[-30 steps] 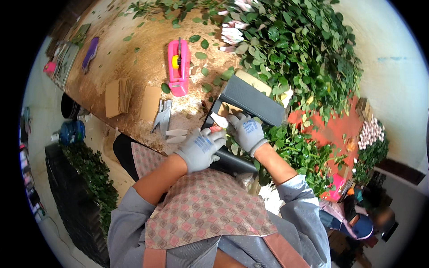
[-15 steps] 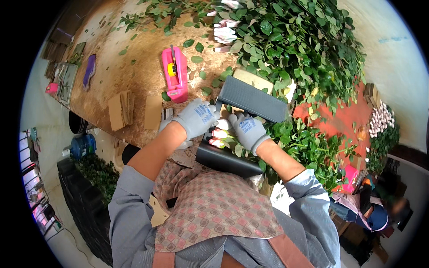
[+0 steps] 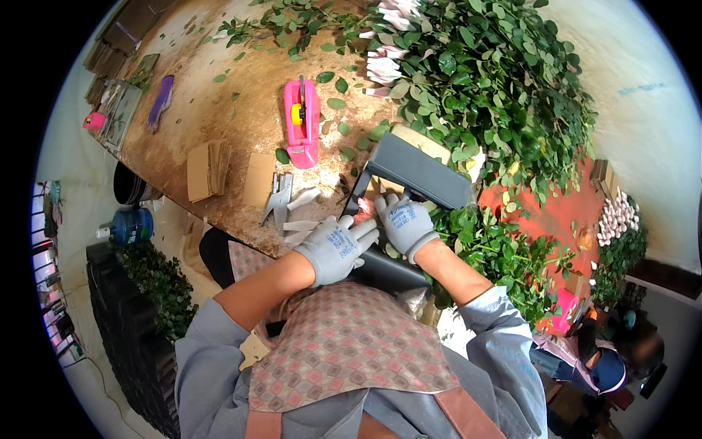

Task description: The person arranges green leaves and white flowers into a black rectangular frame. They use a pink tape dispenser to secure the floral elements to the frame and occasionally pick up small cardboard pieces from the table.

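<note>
- At your far left, a large dark ribbed container (image 3: 110, 314) stands below the table (image 3: 241, 110); green leaves (image 3: 155, 285) are in it or beside it, I cannot tell which.
- Just above it are a blue water jug (image 3: 131, 227) and a black bucket (image 3: 126, 184); what is inside of them cannot be seen.
- On the table, a stack of brown cardboard pieces (image 3: 207, 170) lies beside one flat cardboard piece (image 3: 258, 179), then a grey metal stapler (image 3: 278, 201) and pale strips (image 3: 303, 198).
- Behind these, a pink tape dispenser (image 3: 306, 139) holds a yellow roll (image 3: 297, 114).
- Your left hand (image 3: 338, 249) is palm down, its fingers rather straight and slightly apart, pointing to the flower; I see nothing gripped in it. Its grey glove (image 3: 319, 254) carries blue printed letters.
- The pink flower (image 3: 363, 210) lies between your two hands, close to the fingertips of both, in the opening of the black holder (image 3: 420, 170).
- Your right hand (image 3: 404, 222) has its fingers bent at this opening; whether they hold something, I cannot tell. Its glove has blue print also.
- Further right, a big leafy heap (image 3: 504, 95) stands near the holder, and pale faint blue writing (image 3: 643, 88) marks the wall (image 3: 651, 161).
</note>
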Demonstrator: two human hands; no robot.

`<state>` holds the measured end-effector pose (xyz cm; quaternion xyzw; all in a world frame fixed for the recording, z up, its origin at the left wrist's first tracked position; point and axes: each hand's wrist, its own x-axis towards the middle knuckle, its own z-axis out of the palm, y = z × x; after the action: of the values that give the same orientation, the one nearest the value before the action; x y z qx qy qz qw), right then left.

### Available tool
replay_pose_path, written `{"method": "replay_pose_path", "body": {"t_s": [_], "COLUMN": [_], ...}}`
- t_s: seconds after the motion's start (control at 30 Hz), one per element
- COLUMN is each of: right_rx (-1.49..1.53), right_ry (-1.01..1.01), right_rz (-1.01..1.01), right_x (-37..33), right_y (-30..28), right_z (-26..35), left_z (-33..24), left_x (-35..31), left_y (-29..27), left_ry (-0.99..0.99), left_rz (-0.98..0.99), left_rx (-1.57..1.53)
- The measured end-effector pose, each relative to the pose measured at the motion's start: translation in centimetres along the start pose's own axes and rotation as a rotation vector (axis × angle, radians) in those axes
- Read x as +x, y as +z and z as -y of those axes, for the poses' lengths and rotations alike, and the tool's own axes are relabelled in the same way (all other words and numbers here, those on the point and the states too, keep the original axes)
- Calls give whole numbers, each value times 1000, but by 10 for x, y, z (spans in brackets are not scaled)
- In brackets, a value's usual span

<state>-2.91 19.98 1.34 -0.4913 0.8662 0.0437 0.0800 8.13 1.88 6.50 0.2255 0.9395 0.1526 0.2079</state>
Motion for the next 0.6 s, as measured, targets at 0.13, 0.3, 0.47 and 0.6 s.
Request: {"method": "replay_pose_path", "body": {"t_s": [0.13,0.3,0.47,0.6], "right_rx": [39,169,355,325], "right_ry": [39,29,50,-59], "right_rz": [26,28,33,-91], "right_x": [-2,0,-7,2], "right_y": [1,-4,-14,-79], "right_z": [1,-6,-12,-23], "left_z": [-3,-4,0,2], "left_x": [1,11,18,20], "left_y": [3,-2,7,8], "left_ry": [-16,4,-33,-55], "left_rz": [18,-27,-55,52], "left_rx": [21,156,113,99]}}
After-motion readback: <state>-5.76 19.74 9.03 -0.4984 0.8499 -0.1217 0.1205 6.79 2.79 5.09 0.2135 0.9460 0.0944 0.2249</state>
